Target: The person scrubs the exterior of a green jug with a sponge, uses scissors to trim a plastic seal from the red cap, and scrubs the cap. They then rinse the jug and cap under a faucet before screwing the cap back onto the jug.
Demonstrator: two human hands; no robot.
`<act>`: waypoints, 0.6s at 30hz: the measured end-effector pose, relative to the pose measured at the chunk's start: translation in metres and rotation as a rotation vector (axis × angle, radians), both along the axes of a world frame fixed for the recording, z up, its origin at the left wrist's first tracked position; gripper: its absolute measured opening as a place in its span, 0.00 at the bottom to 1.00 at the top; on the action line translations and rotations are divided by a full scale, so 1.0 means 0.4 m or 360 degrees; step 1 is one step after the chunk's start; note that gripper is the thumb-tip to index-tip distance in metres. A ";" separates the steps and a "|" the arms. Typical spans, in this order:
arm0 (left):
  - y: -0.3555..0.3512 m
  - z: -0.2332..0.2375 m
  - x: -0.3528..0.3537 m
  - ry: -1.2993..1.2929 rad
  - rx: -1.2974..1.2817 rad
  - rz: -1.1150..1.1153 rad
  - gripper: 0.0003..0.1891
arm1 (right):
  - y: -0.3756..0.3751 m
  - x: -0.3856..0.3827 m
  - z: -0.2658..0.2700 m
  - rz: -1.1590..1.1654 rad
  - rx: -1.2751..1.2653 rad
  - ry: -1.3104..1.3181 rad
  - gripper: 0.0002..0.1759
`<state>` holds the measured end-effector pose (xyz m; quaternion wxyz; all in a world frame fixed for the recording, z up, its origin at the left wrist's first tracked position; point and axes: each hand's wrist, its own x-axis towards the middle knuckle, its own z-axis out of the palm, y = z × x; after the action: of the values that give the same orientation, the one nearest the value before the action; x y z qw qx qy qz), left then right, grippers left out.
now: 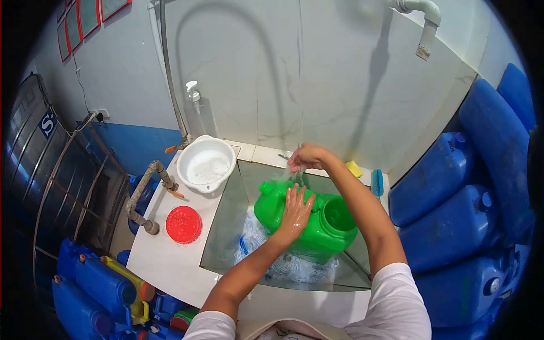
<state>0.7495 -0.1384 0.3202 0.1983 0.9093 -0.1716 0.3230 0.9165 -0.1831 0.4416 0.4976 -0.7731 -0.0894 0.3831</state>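
Note:
A green plastic jug (283, 212) lies tilted over the sink basin (218, 241), its wide round opening facing up at the right end. My left hand (296, 212) rests on its upper side with the fingers spread. Beyond the jug, near the back rim, my right hand (306, 157) has its fingers curled in splashing water; whether it holds something small is hidden. Under the jug, a bundle of white and blue material (300, 269) lies in the basin.
Left on the counter (153, 249) are a white basin (206, 164), a red lid (183, 225) and pipe taps. A yellow sponge (354, 169) and blue brush (377, 182) lie at the back ledge. Blue jugs (453, 221) are stacked at right, others at lower left.

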 end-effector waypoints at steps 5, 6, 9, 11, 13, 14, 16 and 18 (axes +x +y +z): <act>-0.025 -0.012 0.039 -0.0053 0.0084 0.0167 0.22 | 0.005 -0.007 0.026 -0.0064 0.0032 -0.0067 0.08; -0.018 -0.014 0.049 -0.0048 0.0080 0.0163 0.22 | 0.007 -0.010 0.026 -0.0084 -0.0014 -0.0075 0.07; 0.044 0.000 0.098 0.0141 -0.0349 -0.0173 0.22 | 0.005 0.010 0.027 0.0071 -0.0051 -0.0159 0.07; 0.099 0.009 0.132 0.0275 -0.0374 -0.0445 0.20 | 0.003 0.016 0.024 0.0092 -0.0043 -0.0193 0.05; 0.134 0.007 0.157 0.0340 -0.0401 -0.0487 0.19 | 0.003 0.019 0.028 0.0114 -0.0035 -0.0224 0.04; 0.147 0.008 0.168 0.0380 -0.0431 -0.0519 0.17 | 0.004 0.022 0.036 0.0147 -0.0121 -0.0232 0.05; 0.165 0.017 0.178 0.0415 -0.0343 -0.0472 0.18 | 0.005 0.019 0.055 0.0182 -0.0230 -0.0197 0.06; 0.179 0.025 0.182 0.0537 -0.0232 -0.0364 0.23 | 0.006 0.011 0.066 0.0207 -0.0213 -0.0178 0.05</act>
<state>0.8224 -0.0669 0.3302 0.3248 0.9084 -0.2142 0.1532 0.9209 -0.1807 0.4681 0.4133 -0.8173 -0.1411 0.3759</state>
